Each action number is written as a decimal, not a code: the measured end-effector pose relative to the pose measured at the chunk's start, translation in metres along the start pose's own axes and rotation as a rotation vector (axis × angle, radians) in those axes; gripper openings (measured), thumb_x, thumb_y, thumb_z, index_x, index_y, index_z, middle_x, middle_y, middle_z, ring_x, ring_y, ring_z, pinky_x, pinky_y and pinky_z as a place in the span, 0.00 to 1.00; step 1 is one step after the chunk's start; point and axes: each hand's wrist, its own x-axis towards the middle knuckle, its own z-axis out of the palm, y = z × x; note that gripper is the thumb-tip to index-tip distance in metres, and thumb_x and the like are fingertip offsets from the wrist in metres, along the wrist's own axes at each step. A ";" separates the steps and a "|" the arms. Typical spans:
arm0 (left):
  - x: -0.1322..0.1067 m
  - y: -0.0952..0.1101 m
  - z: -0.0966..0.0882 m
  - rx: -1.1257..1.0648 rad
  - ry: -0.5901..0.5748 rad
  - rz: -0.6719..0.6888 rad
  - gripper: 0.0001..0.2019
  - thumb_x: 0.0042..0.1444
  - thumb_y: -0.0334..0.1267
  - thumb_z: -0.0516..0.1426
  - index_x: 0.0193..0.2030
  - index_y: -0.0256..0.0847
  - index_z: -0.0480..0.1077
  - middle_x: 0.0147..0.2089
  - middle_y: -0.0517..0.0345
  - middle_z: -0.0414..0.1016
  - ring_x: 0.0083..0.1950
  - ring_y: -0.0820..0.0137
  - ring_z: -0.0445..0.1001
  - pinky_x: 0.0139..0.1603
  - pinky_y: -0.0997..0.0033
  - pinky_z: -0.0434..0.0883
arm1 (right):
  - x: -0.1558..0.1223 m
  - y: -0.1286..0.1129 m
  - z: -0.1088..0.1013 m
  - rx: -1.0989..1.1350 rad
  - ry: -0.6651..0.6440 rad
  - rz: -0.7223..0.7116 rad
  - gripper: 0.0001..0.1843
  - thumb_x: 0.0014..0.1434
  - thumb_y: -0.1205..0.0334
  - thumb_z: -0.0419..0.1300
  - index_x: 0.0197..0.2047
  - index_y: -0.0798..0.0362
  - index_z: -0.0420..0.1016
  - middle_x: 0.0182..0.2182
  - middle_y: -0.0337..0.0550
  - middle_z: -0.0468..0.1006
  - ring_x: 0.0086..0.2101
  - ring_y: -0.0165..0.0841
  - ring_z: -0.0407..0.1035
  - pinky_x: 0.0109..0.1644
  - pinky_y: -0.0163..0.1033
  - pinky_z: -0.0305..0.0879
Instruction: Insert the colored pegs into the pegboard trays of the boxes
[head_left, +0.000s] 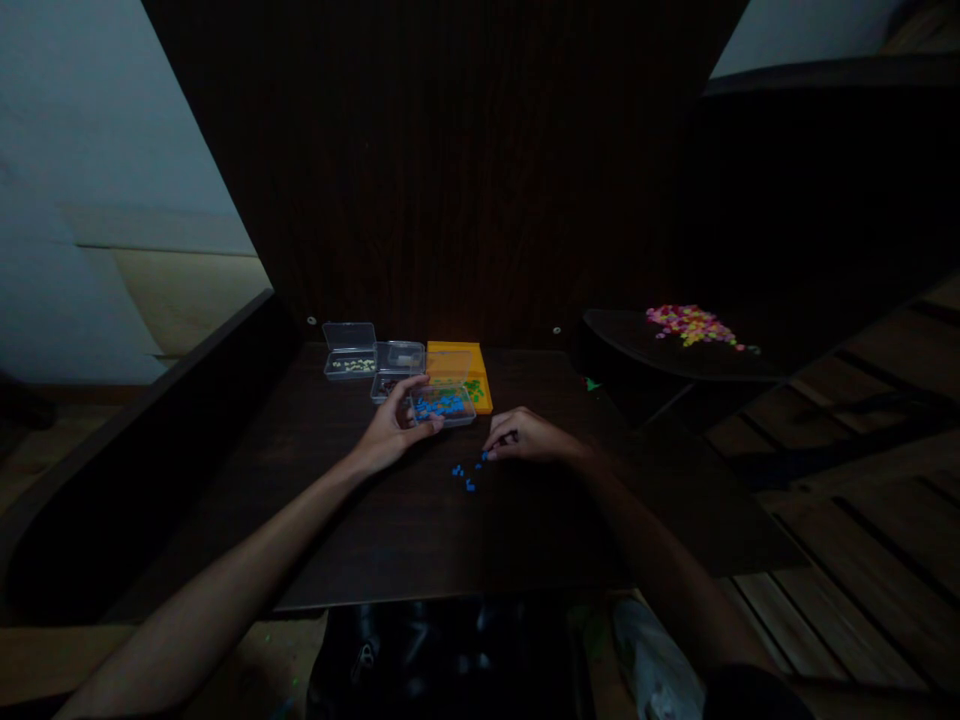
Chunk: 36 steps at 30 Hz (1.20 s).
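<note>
While the left hand point(394, 432) grips the clear box of blue beads point(444, 405) by its left end toward the table's point(420, 545) far edge, the right hand point(529, 438), curled, pinch unclear, touches loose blue beads point(466, 475) just nearside-right of it.

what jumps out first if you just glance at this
Bright blue beads lie scattered on the dark table, by the fingers of the right hand. Just left of them, the left hand grips a clear box of more blue ones. A multicoloured bead pile glows on the side ledge at far right.
</note>
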 end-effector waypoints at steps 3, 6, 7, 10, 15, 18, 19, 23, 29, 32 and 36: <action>-0.001 0.002 0.000 0.006 -0.002 -0.006 0.35 0.44 0.37 0.68 0.58 0.42 0.60 0.63 0.46 0.63 0.56 0.58 0.73 0.58 0.52 0.71 | 0.000 -0.001 0.000 -0.004 -0.004 0.001 0.14 0.56 0.53 0.65 0.38 0.56 0.83 0.30 0.43 0.76 0.30 0.28 0.69 0.34 0.32 0.63; -0.001 0.003 0.000 0.018 0.003 -0.007 0.35 0.44 0.37 0.67 0.58 0.43 0.59 0.63 0.47 0.63 0.56 0.57 0.73 0.58 0.51 0.71 | 0.001 -0.001 0.001 -0.014 -0.009 0.001 0.14 0.55 0.54 0.66 0.38 0.56 0.83 0.30 0.44 0.77 0.30 0.29 0.69 0.35 0.33 0.63; -0.001 0.003 0.000 0.023 0.004 -0.004 0.35 0.44 0.37 0.67 0.59 0.44 0.59 0.63 0.47 0.64 0.56 0.57 0.73 0.59 0.51 0.70 | 0.002 -0.001 0.001 -0.015 -0.009 0.000 0.14 0.55 0.54 0.66 0.38 0.56 0.83 0.30 0.44 0.77 0.30 0.29 0.69 0.35 0.33 0.63; -0.001 0.003 0.000 0.046 -0.003 0.015 0.35 0.45 0.38 0.67 0.59 0.44 0.59 0.63 0.47 0.64 0.56 0.57 0.73 0.59 0.50 0.70 | 0.002 0.000 0.003 -0.016 0.000 0.000 0.14 0.55 0.53 0.66 0.37 0.56 0.83 0.30 0.44 0.77 0.30 0.29 0.70 0.35 0.33 0.63; 0.000 0.002 0.000 0.043 -0.014 0.017 0.35 0.44 0.39 0.67 0.59 0.43 0.59 0.63 0.47 0.63 0.55 0.57 0.73 0.58 0.51 0.71 | 0.003 -0.003 0.005 -0.038 0.011 -0.008 0.15 0.54 0.52 0.66 0.37 0.56 0.83 0.29 0.43 0.77 0.30 0.29 0.70 0.35 0.33 0.63; 0.000 0.001 0.000 0.044 -0.010 0.024 0.35 0.44 0.39 0.67 0.59 0.43 0.59 0.63 0.47 0.64 0.57 0.56 0.72 0.59 0.51 0.70 | 0.003 -0.005 0.005 -0.050 0.009 -0.006 0.15 0.54 0.52 0.66 0.37 0.55 0.83 0.30 0.43 0.77 0.31 0.29 0.70 0.36 0.33 0.63; 0.000 0.001 0.000 0.044 -0.012 0.024 0.35 0.44 0.39 0.67 0.59 0.43 0.59 0.63 0.47 0.64 0.57 0.56 0.72 0.59 0.51 0.70 | 0.003 -0.005 0.005 -0.052 0.007 -0.006 0.15 0.54 0.52 0.66 0.37 0.55 0.83 0.30 0.43 0.77 0.31 0.29 0.70 0.36 0.33 0.63; 0.000 0.000 0.000 0.038 -0.012 0.019 0.35 0.45 0.39 0.67 0.59 0.43 0.59 0.64 0.46 0.63 0.56 0.57 0.73 0.58 0.51 0.71 | 0.002 -0.006 0.004 -0.063 0.001 -0.003 0.14 0.56 0.52 0.65 0.37 0.56 0.83 0.30 0.43 0.77 0.30 0.29 0.70 0.36 0.33 0.63; 0.000 0.001 0.000 0.050 -0.010 0.025 0.35 0.44 0.38 0.67 0.59 0.43 0.59 0.62 0.47 0.64 0.55 0.58 0.73 0.58 0.51 0.71 | 0.002 -0.005 0.003 -0.041 0.007 -0.005 0.14 0.55 0.54 0.66 0.38 0.56 0.82 0.30 0.43 0.76 0.29 0.28 0.69 0.34 0.32 0.63; -0.001 0.002 0.000 0.042 -0.013 0.015 0.34 0.45 0.39 0.67 0.59 0.43 0.59 0.63 0.47 0.64 0.54 0.58 0.74 0.58 0.51 0.71 | 0.003 -0.003 0.005 -0.027 0.010 -0.022 0.14 0.55 0.54 0.66 0.38 0.56 0.82 0.30 0.43 0.76 0.30 0.29 0.69 0.34 0.32 0.63; -0.001 0.001 0.000 0.071 -0.013 0.036 0.34 0.45 0.39 0.67 0.59 0.43 0.60 0.62 0.47 0.64 0.57 0.57 0.72 0.59 0.52 0.70 | 0.004 0.003 0.009 -0.003 0.036 -0.036 0.14 0.55 0.52 0.66 0.37 0.55 0.83 0.30 0.43 0.75 0.31 0.29 0.69 0.34 0.33 0.63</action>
